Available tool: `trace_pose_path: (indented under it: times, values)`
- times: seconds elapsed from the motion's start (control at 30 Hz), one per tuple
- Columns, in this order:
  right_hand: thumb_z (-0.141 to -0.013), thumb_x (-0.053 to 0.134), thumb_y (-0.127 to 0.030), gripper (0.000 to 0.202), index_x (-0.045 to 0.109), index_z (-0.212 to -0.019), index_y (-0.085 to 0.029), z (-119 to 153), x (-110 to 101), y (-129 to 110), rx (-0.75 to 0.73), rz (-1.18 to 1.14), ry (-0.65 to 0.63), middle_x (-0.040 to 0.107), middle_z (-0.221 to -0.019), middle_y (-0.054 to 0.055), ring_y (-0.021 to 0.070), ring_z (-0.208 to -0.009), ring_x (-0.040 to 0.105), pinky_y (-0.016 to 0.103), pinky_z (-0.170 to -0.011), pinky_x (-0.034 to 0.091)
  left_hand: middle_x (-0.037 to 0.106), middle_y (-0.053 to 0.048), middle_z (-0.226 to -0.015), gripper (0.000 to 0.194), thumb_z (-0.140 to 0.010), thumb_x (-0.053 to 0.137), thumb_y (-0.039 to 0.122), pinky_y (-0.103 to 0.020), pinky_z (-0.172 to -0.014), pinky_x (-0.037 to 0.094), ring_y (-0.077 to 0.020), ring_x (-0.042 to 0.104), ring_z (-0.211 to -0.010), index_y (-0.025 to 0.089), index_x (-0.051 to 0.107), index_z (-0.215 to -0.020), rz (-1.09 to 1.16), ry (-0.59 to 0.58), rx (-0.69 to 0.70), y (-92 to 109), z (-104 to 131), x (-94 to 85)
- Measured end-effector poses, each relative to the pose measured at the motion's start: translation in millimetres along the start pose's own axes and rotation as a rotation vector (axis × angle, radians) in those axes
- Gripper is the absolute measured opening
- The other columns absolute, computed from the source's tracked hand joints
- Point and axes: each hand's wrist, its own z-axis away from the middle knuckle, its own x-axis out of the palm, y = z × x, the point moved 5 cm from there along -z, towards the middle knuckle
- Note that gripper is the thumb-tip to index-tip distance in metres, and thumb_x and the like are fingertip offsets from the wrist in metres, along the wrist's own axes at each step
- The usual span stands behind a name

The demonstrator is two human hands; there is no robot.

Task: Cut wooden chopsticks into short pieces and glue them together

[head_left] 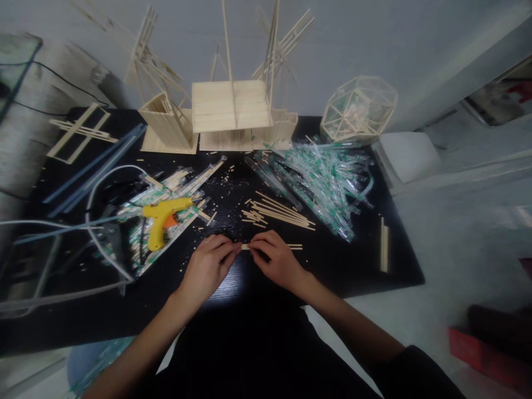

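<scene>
Thin wooden sticks (296, 247) lie side by side, low over the black table or on it, running left to right under my fingers. My left hand (213, 258) pinches their left end between thumb and fingertips. Close beside it, my right hand (274, 256) pinches the same sticks, and their right ends poke out past it. Just beyond my hands is a loose fan of cut wooden sticks (278, 213). A yellow hot glue gun (160, 219) with an orange trigger rests to the left on plastic-wrapped stick bundles (183, 183).
Wooden stick models (230, 105) stand along the wall. A many-sided stick frame (359, 111) sits at the back right, behind a heap of clear and green wrappers (320, 177). Two sticks (384, 244) lie near the right edge. A white tube (91, 205) loops at left.
</scene>
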Motion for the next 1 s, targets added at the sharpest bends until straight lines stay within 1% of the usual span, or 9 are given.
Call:
trace_pose_path:
  times: [0.23,0.43,0.57,0.8,1.0]
  values:
    - [-0.094,0.062,-0.012,0.01,0.068,-0.1,-0.017,0.1,-2.3,-0.6,0.028,0.018,0.034,0.066,-0.101,0.011,0.0221,-0.097,0.063,0.038,-0.086,0.057,0.07,-0.003,-0.091,0.017,-0.099,0.061,0.027,-0.036,-0.082,0.053,-0.0179,0.064,-0.083,0.022,0.075,-0.106,0.029,-0.007,-0.01,-0.5,0.0,1.0]
    - [-0.093,0.063,-0.01,0.01,0.069,-0.095,-0.017,-2.6,-1.8,-3.1,-0.018,0.04,0.023,0.068,-0.093,0.008,0.0211,-0.091,0.061,0.037,-0.084,0.056,0.07,-0.003,-0.089,0.016,-0.098,0.062,0.027,-0.035,-0.082,0.052,-0.0177,0.064,-0.083,0.022,0.075,-0.105,0.026,0.019,-0.004,-0.8,-0.1,-0.2]
    - [-0.095,0.061,-0.013,0.01,0.07,-0.096,-0.018,-1.8,-0.2,-2.6,-0.04,0.069,0.003,0.069,-0.093,0.008,0.0214,-0.09,0.06,0.038,-0.084,0.055,0.071,-0.003,-0.09,0.014,-0.098,0.062,0.026,-0.035,-0.083,0.052,-0.0182,0.066,-0.085,0.022,0.074,-0.103,0.058,0.019,-0.035,-2.2,0.6,-1.1]
    - [-0.095,0.062,-0.013,0.012,0.072,-0.096,-0.02,-1.8,-1.3,-0.1,-0.007,0.02,-0.015,0.07,-0.094,0.008,0.0215,-0.092,0.061,0.038,-0.084,0.054,0.067,-0.002,-0.085,0.014,-0.095,0.063,0.025,-0.032,-0.078,0.054,-0.0172,0.065,-0.082,0.022,0.073,-0.105,0.118,0.007,-0.106,-4.1,0.0,-5.8]
    - [-0.096,0.061,-0.014,0.014,0.073,-0.097,-0.021,-3.2,-1.6,-0.3,0.026,0.023,-0.037,0.071,-0.093,0.007,0.0217,-0.093,0.062,0.04,-0.086,0.055,0.067,-0.001,-0.084,0.012,-0.095,0.064,0.026,-0.032,-0.078,0.054,-0.0174,0.066,-0.081,0.022,0.073,-0.102,0.119,0.025,-0.113,-3.0,-0.8,-5.4]
